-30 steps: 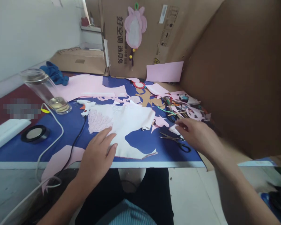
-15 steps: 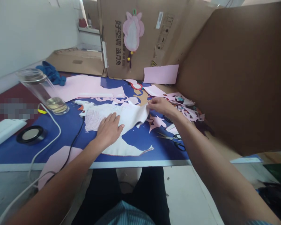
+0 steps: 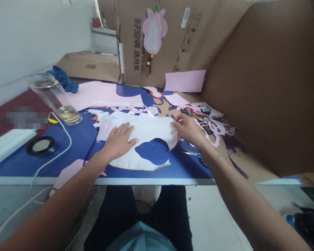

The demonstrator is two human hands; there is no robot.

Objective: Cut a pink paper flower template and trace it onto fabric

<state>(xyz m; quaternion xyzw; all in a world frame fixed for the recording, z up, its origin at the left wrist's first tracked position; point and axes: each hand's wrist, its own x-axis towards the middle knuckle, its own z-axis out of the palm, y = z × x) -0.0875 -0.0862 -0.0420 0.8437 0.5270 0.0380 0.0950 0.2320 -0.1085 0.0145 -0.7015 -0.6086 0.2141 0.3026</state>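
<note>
A large white cut-out sheet with curved edges lies on the blue tabletop; whether it is fabric or paper I cannot tell. My left hand rests flat on its left part, fingers spread. At the sheet's right end, my right hand pinches the edge between thumb and fingers. A wrinkled, pale pinkish piece shows left of my left hand, beside a white glue gun with a black cord. Scissors lie below my right hand, partly hidden by the forearm.
Pink sheets and pink scraps lie at the back and right. On the left stand a glass bottle, a tape roll and a white power strip with its cable. Cardboard panels wall the back and right.
My right hand has moved slightly right and lower. The sheet's right end, curled up before, now lies flatter. My left hand stays on the sheet; the whole view has shifted a little.
</note>
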